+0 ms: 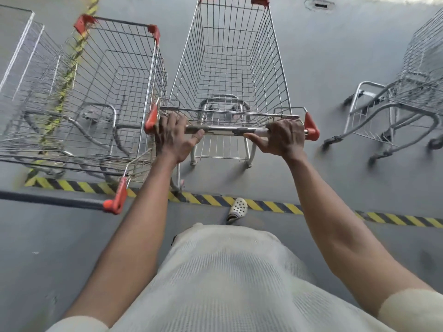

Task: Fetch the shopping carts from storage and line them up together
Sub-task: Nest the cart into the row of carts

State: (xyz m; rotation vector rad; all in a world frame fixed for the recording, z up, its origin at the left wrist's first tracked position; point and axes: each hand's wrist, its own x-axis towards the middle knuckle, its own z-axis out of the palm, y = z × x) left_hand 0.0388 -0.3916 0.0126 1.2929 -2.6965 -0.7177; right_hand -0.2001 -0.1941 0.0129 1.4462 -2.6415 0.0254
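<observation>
A wire shopping cart (230, 56) with red corner caps stands straight ahead of me on the grey floor. My left hand (173, 137) grips the left end of its metal handle bar (226, 130). My right hand (282, 137) grips the right end. Both hands are closed around the bar. A second cart (115, 82) with the same red caps stands close on the left, almost touching the held cart's side. Farther left is a third wire cart (26, 68), blurred.
Another cart (412, 92) stands apart at the right, angled away. A yellow-and-black hazard stripe (275, 206) runs across the floor under my arms, and another runs up the left. My white perforated shoe (237, 208) touches the stripe. A floor drain (320, 4) lies far ahead.
</observation>
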